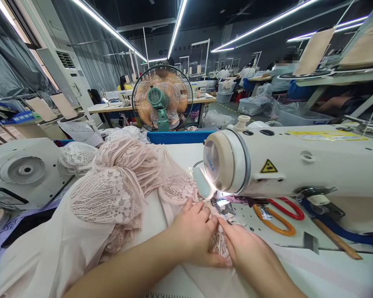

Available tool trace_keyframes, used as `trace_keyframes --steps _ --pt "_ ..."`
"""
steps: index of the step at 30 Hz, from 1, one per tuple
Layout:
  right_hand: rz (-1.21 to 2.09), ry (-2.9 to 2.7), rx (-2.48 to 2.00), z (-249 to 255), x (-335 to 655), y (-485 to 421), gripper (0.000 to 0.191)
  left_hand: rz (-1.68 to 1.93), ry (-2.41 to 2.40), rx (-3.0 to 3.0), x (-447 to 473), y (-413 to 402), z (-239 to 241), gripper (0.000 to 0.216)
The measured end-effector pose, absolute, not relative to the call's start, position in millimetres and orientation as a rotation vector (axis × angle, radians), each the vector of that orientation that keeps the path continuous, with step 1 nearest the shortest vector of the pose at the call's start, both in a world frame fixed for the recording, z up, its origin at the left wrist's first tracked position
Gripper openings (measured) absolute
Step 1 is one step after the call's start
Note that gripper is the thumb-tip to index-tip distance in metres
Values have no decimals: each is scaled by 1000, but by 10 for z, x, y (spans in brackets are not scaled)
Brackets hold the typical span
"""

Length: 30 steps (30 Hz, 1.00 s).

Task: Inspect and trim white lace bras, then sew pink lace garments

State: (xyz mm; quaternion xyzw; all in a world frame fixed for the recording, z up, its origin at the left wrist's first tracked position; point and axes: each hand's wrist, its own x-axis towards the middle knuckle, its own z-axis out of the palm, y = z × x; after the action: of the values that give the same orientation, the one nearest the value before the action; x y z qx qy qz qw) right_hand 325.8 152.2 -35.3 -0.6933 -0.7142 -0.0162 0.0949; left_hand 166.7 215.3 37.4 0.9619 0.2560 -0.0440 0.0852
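A pale pink lace garment (pixel 218 243) with sheer fabric lies under both hands, at the needle area of a white sewing machine (pixel 279 161). My left hand (pixel 194 234) presses on the lace with bent fingers, its thumb stretched toward the right. Touching it, my right hand (pixel 247 244) pinches the lace edge, with most of its fingers hidden below. The lace continues past my left fingertips into a rounded lace cup (pixel 178 187). The machine's head and a pale guard (pixel 203 183) hide the needle itself.
Lace-cupped pieces (pixel 104 196) are heaped on the left, beside another white machine (pixel 26 171). Orange-and-red-handled scissors (pixel 275 221) and a wooden-handled tool (pixel 338 240) lie under the machine arm. A large fan (pixel 161 99) stands ahead, behind a blue bin edge (pixel 180 137). Several people sit farther off.
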Motion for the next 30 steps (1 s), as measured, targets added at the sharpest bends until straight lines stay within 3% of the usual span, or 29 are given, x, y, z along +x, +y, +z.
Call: trace_keyframes --steps 4,8,16,27,30 --pt "-114 -2099 -2046 -384 3242 1542 46 -164 718 2939 1631 2139 355 100" --pt "-234 -2089 -1927 -418 3347 1429 44 -194 751 2959 1635 2149 355 93" --pt "49 -2225 -1814 -239 3526 1178 34 -318 819 2964 1693 2152 460 87" --pt "-267 -2273 -1821 -414 3478 1271 41 -227 861 2968 1670 2206 444 82" --pt "-489 -2263 -1802 -453 3474 1268 45 -220 868 2975 1669 2215 442 80"
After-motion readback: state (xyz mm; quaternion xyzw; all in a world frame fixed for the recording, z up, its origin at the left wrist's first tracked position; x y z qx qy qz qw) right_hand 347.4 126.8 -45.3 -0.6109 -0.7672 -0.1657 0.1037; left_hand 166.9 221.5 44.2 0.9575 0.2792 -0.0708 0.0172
